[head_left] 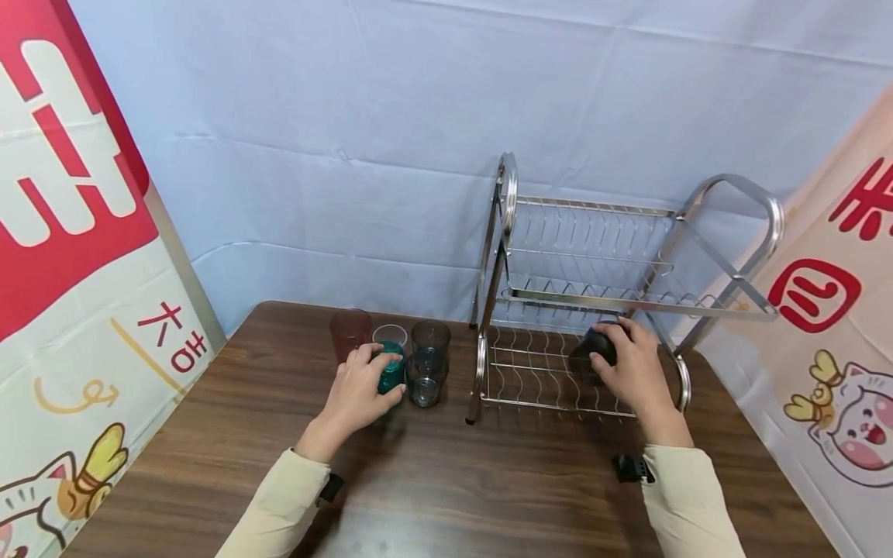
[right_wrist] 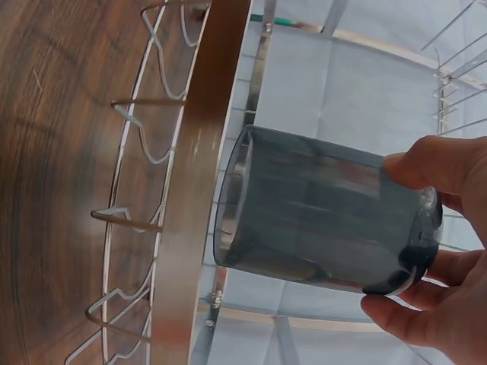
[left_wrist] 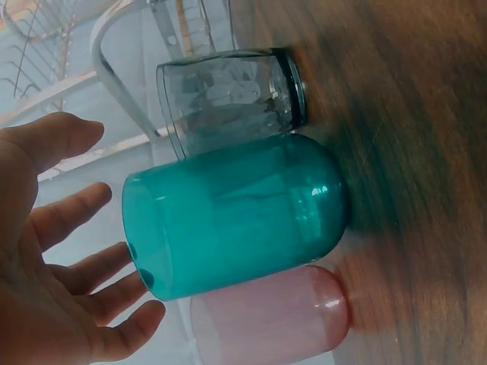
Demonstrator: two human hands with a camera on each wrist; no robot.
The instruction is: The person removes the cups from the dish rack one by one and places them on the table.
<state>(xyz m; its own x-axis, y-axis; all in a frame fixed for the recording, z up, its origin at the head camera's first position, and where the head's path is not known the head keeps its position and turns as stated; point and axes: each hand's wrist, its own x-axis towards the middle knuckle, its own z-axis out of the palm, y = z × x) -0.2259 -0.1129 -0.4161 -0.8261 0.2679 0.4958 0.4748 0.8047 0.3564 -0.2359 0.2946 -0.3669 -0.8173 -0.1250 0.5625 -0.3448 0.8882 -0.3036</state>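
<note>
A dark grey drinking glass (right_wrist: pixel 319 213) is upside down in my right hand (head_left: pixel 631 368), which grips it near its base with thumb and fingers. Its rim points down over the lower tier of the metal dish rack (head_left: pixel 509 360). My left hand (head_left: pixel 359 387) is spread beside the rim of a teal glass (left_wrist: pixel 236 217), which stands upright on the table. The fingertips are right at that rim, and the thumb stays apart from it. A grey clear glass (left_wrist: pixel 228 99) and a pink-red glass (left_wrist: pixel 270 315) stand on either side of the teal one.
The rack's upper tier (head_left: pixel 593 296) overhangs my right hand. Behind the teal glass is a clear glass (head_left: pixel 389 335), with another dark glass (head_left: pixel 430 337) near it. The wooden table (head_left: pixel 446 488) meets a pale cloth backdrop (head_left: pixel 335 186).
</note>
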